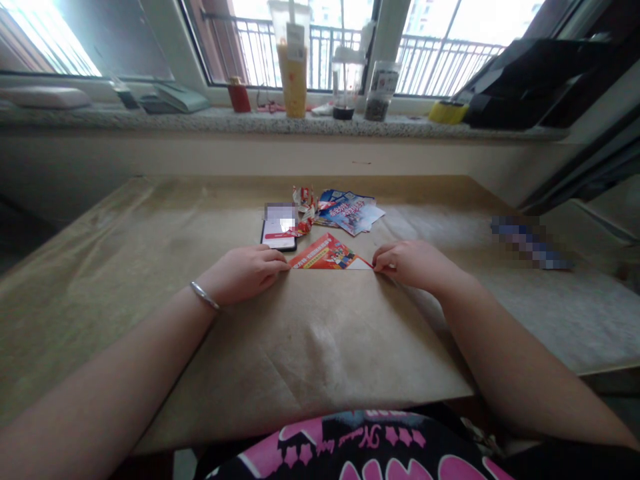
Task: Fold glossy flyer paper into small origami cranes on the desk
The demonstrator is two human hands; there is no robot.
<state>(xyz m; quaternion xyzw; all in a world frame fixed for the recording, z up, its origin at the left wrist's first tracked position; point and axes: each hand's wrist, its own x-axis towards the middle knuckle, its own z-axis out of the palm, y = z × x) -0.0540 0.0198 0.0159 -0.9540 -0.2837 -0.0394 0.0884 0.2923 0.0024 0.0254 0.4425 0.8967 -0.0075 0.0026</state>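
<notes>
A red printed paper (327, 255), folded into a triangle, lies on the table with its long straight edge toward me. My left hand (253, 270), with a silver bangle on the wrist, pinches its left corner. At the right corner, the closed fingers of my right hand (410, 263) grip the paper. Just beyond the left hand is a phone (280, 243) with a lit screen. Crumpled red and white folded paper pieces (304, 200) sit beside the phone, next to a fanned stack of blue printed leaflets (354, 212).
A brown covering spreads over the table (175, 220). On the windowsill (200, 121) stand a tall cup of orange drink (294, 80), a red bottle (239, 95), clear cups and a yellow roll (449, 112). A blurred blue item (530, 245) lies at the far right.
</notes>
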